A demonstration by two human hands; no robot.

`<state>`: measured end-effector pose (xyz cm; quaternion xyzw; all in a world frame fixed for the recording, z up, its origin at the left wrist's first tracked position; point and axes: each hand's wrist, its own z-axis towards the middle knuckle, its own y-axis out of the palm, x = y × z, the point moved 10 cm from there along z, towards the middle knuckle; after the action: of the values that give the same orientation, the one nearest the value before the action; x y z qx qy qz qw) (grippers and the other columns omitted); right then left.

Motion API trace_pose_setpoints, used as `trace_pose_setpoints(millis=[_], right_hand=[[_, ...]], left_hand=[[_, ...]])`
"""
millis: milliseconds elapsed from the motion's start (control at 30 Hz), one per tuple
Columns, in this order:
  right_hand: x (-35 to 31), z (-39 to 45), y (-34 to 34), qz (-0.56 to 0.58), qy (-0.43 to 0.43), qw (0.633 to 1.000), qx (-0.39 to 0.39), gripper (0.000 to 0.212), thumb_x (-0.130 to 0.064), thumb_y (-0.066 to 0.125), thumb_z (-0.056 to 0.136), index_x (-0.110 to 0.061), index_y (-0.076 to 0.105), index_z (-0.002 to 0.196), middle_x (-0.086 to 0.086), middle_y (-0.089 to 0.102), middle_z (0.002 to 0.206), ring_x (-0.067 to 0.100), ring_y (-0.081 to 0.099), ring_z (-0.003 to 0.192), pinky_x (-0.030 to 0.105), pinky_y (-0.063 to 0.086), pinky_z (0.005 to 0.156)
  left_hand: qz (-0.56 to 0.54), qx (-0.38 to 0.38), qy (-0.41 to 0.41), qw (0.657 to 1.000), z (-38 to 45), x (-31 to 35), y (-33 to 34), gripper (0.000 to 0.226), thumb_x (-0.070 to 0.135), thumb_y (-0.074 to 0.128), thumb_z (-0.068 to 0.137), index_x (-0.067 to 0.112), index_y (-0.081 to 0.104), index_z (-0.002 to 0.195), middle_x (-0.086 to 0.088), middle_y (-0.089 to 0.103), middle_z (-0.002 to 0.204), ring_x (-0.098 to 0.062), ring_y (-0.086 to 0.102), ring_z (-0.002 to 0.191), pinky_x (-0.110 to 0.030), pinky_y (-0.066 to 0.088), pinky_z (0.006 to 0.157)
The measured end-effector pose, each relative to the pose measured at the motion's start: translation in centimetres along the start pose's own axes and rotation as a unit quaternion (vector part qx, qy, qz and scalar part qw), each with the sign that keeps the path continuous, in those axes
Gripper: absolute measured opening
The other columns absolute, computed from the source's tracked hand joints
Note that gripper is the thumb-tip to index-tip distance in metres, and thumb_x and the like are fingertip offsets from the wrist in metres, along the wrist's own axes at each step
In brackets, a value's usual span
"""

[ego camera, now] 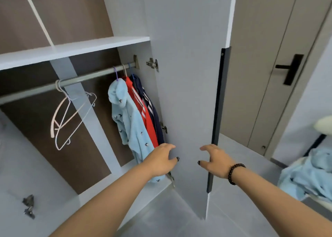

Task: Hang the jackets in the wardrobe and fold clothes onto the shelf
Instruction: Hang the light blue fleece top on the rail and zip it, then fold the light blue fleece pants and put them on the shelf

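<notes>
Three jackets hang at the right end of the wardrobe rail (86, 78), bunched against the side wall: a light blue fleece jacket (128, 121) printed with small dark marks, a red jacket (143, 111) with white stripes behind it, and a navy jacket (152, 109) nearest the wall. Further left on the same rail hang two bare white hangers (70, 116), touching one another. Above the rail runs a white shelf (71, 49).

Both arms reach forward toward the open wardrobe door (188, 75), which stands edge-on to the right of the jackets. The left hand (161, 161) is just in front of the hem of the blue jacket, fingers spread and loosely curved, gripping nothing. The right hand (213, 158), a dark bead bracelet (233, 173) at its wrist, is near the door's dark vertical handle strip (218, 111), fingers likewise relaxed and apart; whether it touches the door cannot be told.

At the right edge of the view lies a crumpled light blue garment (309, 175). Beyond the wardrobe door is a grey room door (260, 75) with a black lever handle (289, 68).
</notes>
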<state>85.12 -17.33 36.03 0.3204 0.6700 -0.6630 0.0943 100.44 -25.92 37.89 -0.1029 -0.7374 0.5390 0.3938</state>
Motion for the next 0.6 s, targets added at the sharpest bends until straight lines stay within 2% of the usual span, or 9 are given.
trace_pose_setpoints(millis=[200, 300, 467, 600], right_hand=[[6.2, -8.1, -0.8, 0.026, 0.115, 0.992, 0.051, 0.047, -0.032, 0.060, 0.090, -0.016, 0.047, 0.132, 0.003, 0.047, 0.134, 0.020, 0.048, 0.121, 0.027, 0.039, 0.100], [9.3, -13.4, 0.1, 0.036, 0.171, 0.982, 0.067, 0.038, -0.033, 0.060, 0.090, -0.019, 0.051, 0.125, 0.002, 0.048, 0.129, 0.019, 0.049, 0.117, 0.024, 0.037, 0.093], [15.1, -22.5, 1.9, 0.042, 0.255, 0.962, 0.087, 0.034, -0.032, 0.059, 0.091, -0.020, 0.053, 0.122, -0.001, 0.047, 0.129, 0.008, 0.044, 0.096, 0.020, 0.034, 0.082], [19.9, -28.3, 2.1, 0.052, 0.317, 0.942, 0.100, 0.033, -0.029, 0.060, 0.090, -0.019, 0.054, 0.121, 0.000, 0.048, 0.129, 0.014, 0.050, 0.105, 0.018, 0.033, 0.083]], left_hand=[[0.004, -0.065, 0.077, 0.995, -1.1, 5.2, 5.3, 0.049, 0.036, 0.054, 0.095, 0.023, 0.044, 0.141, 0.004, 0.038, 0.149, -0.015, 0.037, 0.135, -0.025, 0.034, 0.105], [-0.004, -0.101, 0.127, 0.987, -2.3, 8.3, 9.1, 0.040, 0.029, 0.053, 0.095, 0.022, 0.051, 0.135, 0.002, 0.046, 0.142, -0.016, 0.043, 0.131, -0.021, 0.031, 0.102], [-0.009, -0.168, 0.195, 0.966, -5.2, 14.4, 16.8, 0.038, 0.028, 0.054, 0.095, 0.019, 0.053, 0.132, 0.000, 0.049, 0.139, -0.018, 0.047, 0.125, -0.022, 0.032, 0.099], [-0.015, -0.213, 0.221, 0.952, -7.2, 19.0, 22.0, 0.038, 0.031, 0.053, 0.095, 0.021, 0.053, 0.132, 0.001, 0.047, 0.140, -0.020, 0.052, 0.118, -0.020, 0.034, 0.093]])
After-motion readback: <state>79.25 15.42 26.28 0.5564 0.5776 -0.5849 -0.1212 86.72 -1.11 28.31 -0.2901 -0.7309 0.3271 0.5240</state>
